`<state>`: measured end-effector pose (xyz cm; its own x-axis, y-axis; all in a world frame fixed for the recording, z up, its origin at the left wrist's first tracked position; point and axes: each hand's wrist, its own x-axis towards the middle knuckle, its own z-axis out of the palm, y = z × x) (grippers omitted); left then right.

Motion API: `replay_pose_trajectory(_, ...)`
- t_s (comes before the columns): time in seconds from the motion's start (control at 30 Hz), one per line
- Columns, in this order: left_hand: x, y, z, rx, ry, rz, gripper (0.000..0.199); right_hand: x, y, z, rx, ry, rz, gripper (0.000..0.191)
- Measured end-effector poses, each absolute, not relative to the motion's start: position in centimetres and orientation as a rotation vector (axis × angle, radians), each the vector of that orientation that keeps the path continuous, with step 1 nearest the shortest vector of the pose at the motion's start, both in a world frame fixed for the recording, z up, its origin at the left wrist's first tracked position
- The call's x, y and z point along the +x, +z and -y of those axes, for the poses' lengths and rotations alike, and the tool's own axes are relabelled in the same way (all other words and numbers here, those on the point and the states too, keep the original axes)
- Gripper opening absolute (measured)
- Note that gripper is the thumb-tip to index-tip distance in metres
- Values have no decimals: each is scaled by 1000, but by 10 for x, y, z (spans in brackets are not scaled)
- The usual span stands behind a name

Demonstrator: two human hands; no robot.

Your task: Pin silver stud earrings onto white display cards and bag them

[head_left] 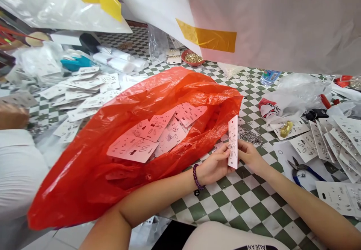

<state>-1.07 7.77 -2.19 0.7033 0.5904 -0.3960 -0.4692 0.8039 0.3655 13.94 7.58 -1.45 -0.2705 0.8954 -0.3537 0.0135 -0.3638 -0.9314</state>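
Note:
A white earring card [232, 141] with small metal earrings stands nearly upright between my hands, its face angled to the left. My left hand [216, 163], with a purple bead bracelet [196, 176] at the wrist, pinches the card's lower left edge. At the card's right side is my right hand [249, 156], its fingers closed at the back edge and partly hidden by the card. Left of my hands lies an open red plastic bag [175, 79] with several earring cards [135, 144] in it. Just beyond my right hand is a pile of small silver pieces [250, 136].
Blue-handled pliers [303, 169] and stacked earring cards [342, 141] lie at right. More cards [84, 88] are heaped at left, near another person's sleeve [19, 167]. A red bowl [184, 59] holds gold pieces. White sheeting [267, 28] with yellow tape hangs over the checkered table [225, 208].

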Motion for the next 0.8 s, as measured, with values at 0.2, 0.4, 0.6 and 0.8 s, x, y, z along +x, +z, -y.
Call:
replay_pose_trajectory(0.2, -11, -23, -77, 234, 596, -528, 31, 138, -11, -76, -1329, 1714, 1177, 26)
replay_pose_trajectory(0.4, -12, -25, -76, 230, 597, -532, 34, 138, -8, -75, -1357, 1678, 1184, 23)
replay_pose_trajectory(0.6, -13, -21, -77, 206, 590, -576, 35, 136, -5, -75, -1334, 1713, 1180, 24)
replay_pose_trajectory(0.8, -13, -23, -75, 228, 594, -543, 31, 135, -6, -73, -1336, 1662, 1196, 22)
